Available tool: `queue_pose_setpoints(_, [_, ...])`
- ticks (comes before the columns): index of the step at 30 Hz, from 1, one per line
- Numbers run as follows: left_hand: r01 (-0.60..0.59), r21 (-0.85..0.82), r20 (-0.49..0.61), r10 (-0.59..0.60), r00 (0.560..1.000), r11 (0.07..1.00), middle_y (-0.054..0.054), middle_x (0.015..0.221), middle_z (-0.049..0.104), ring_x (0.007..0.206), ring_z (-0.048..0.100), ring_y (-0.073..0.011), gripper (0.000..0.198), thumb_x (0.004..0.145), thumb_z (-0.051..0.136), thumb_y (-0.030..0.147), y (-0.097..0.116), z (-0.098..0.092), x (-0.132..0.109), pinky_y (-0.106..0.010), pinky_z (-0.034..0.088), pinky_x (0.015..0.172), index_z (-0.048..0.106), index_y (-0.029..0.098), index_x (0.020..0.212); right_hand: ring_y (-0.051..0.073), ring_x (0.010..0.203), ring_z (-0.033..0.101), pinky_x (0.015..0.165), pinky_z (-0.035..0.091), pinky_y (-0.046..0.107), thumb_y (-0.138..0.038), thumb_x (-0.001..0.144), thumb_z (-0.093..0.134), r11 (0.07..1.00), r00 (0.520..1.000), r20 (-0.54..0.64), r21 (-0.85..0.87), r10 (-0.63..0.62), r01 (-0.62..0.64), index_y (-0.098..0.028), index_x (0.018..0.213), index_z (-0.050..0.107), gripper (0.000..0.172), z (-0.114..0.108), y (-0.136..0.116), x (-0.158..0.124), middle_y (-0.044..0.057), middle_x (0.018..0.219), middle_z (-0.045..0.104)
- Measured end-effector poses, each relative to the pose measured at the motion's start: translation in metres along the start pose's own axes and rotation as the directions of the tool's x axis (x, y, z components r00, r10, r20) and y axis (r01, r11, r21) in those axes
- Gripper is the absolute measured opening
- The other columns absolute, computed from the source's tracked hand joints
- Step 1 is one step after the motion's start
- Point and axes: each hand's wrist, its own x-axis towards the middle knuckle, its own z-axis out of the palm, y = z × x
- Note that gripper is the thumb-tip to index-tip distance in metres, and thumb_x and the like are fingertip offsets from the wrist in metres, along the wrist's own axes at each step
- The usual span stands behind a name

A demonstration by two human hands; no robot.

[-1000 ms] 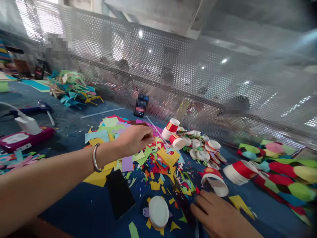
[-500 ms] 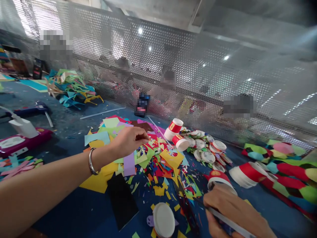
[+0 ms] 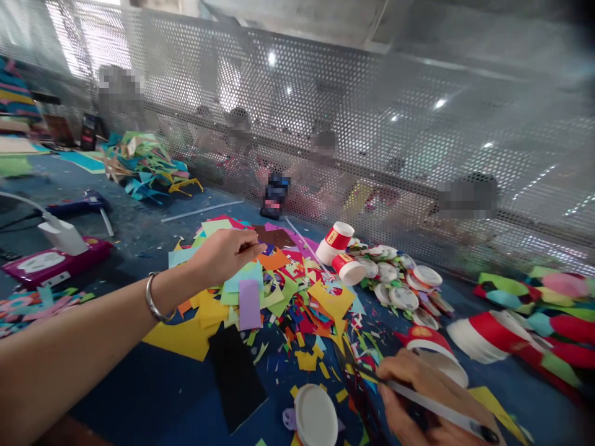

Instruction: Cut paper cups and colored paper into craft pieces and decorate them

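Note:
My left hand [image 3: 230, 254], with a silver bangle on the wrist, is over a heap of coloured paper scraps [image 3: 283, 291]. Its fingers are curled together; whether something is between them is hidden. My right hand [image 3: 421, 396] grips a pen [image 3: 432, 404] with a whitish barrel, its dark tip pointing left above the scraps. Beside that hand lie dark scissors [image 3: 356, 378], partly hidden. Behind it a red and white paper cup [image 3: 432, 347] rests on its side. Nearer me is an upside-down white cup [image 3: 317, 414] with a small purple paper shape at its side.
Black paper [image 3: 237, 375] lies in front of me. More cups [image 3: 337, 241] and a pile of round white pieces [image 3: 390, 282] stand beyond. A power strip [image 3: 60, 260], glue gun [image 3: 79, 204] and phone [image 3: 275, 197] are farther off, before a perforated metal screen [image 3: 186, 68].
My left hand has drawn back leftward over the scraps, and orange and light-blue pieces show near it. My right hand still grips the pen. The view has shifted slightly left.

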Motion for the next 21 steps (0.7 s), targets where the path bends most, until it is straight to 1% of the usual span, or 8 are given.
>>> queue_pose_setpoints(3, [-0.008,-0.015,0.009,0.008,1.000,1.000,0.002,0.071,0.059,0.060,0.049,-0.0112,0.007,0.088,0.057,0.026,-0.005,0.001,-0.001,-0.024,0.032,0.055,0.060,0.020,0.086,0.022,0.073,0.069,0.069,0.057,0.034,-0.020,0.087,0.056,0.997,0.998,0.000,0.053,0.055,-0.055,-0.024,0.099,0.056,0.013,-0.002,-0.006,0.002,0.005,0.082,0.068])
queue_pose_setpoints(6, [-0.050,0.097,-0.009,0.051,0.999,0.994,0.003,0.056,0.046,0.052,0.038,-0.0109,0.032,0.093,0.051,0.029,0.001,0.001,-0.003,-0.027,0.026,0.052,0.050,0.019,0.062,0.020,0.069,0.067,0.060,0.054,0.029,-0.019,0.088,0.055,0.983,0.994,-0.006,0.150,0.109,-0.107,-0.023,0.097,0.057,0.010,-0.005,-0.012,0.004,0.004,0.080,0.066])
queue_pose_setpoints(8, [-0.083,0.102,-0.020,0.085,0.996,0.991,0.002,0.058,0.048,0.054,0.040,-0.0116,0.032,0.093,0.050,0.028,0.011,0.003,-0.007,-0.028,0.027,0.053,0.050,0.019,0.063,0.017,0.062,0.063,0.056,0.052,0.027,-0.018,0.088,0.055,0.966,0.990,0.012,0.217,0.138,-0.137,-0.023,0.096,0.058,0.009,-0.007,-0.016,0.005,0.002,0.077,0.064])
queue_pose_setpoints(11, [-0.186,-0.004,0.020,0.186,0.982,0.983,-0.003,0.086,0.063,0.078,0.054,-0.0156,0.008,0.091,0.053,0.022,0.033,0.009,-0.015,-0.028,0.039,0.068,0.060,0.020,0.087,0.016,0.060,0.063,0.055,0.052,0.026,-0.017,0.088,0.056,0.946,0.989,0.045,0.290,0.139,-0.146,-0.022,0.096,0.059,0.010,-0.008,-0.020,0.004,0.001,0.076,0.063])
queue_pose_setpoints(14, [-0.307,-0.041,0.118,0.310,0.943,0.951,-0.001,0.070,0.057,0.071,0.050,-0.0148,0.027,0.095,0.049,0.026,0.052,0.012,-0.024,-0.030,0.039,0.069,0.053,0.019,0.070,0.016,0.063,0.064,0.056,0.054,0.026,-0.015,0.086,0.056,0.927,0.989,0.084,0.345,0.126,-0.147,-0.022,0.095,0.058,0.012,-0.007,-0.023,0.003,0.002,0.077,0.065])
queue_pose_setpoints(17, [-0.280,-0.053,0.088,0.284,0.955,0.959,-0.001,0.065,0.053,0.066,0.047,-0.0145,0.034,0.098,0.043,0.026,0.060,0.010,-0.027,-0.030,0.037,0.064,0.050,0.020,0.065,0.016,0.063,0.065,0.055,0.054,0.025,-0.013,0.085,0.057,0.919,0.988,0.102,0.366,0.119,-0.149,-0.022,0.093,0.058,0.013,-0.003,-0.027,0.003,0.002,0.077,0.066])
queue_pose_setpoints(19, [-0.229,-0.096,0.067,0.236,0.969,0.969,-0.001,0.073,0.059,0.072,0.052,-0.0150,0.021,0.094,0.047,0.023,0.061,0.009,-0.028,-0.029,0.040,0.066,0.057,0.019,0.077,0.015,0.061,0.065,0.055,0.054,0.024,-0.012,0.084,0.057,0.922,0.989,0.103,0.363,0.102,-0.133,-0.023,0.092,0.059,0.013,-0.002,-0.031,0.003,0.001,0.076,0.067])
queue_pose_setpoints(21, [-0.202,-0.168,0.126,0.224,0.966,0.965,-0.002,0.083,0.064,0.079,0.056,-0.0156,0.010,0.090,0.052,0.019,0.063,0.010,-0.030,-0.029,0.043,0.072,0.062,0.020,0.089,0.015,0.059,0.065,0.054,0.054,0.024,-0.012,0.083,0.057,0.924,0.991,0.104,0.364,0.085,-0.117,-0.023,0.091,0.060,0.014,-0.001,-0.035,0.004,0.001,0.074,0.067])
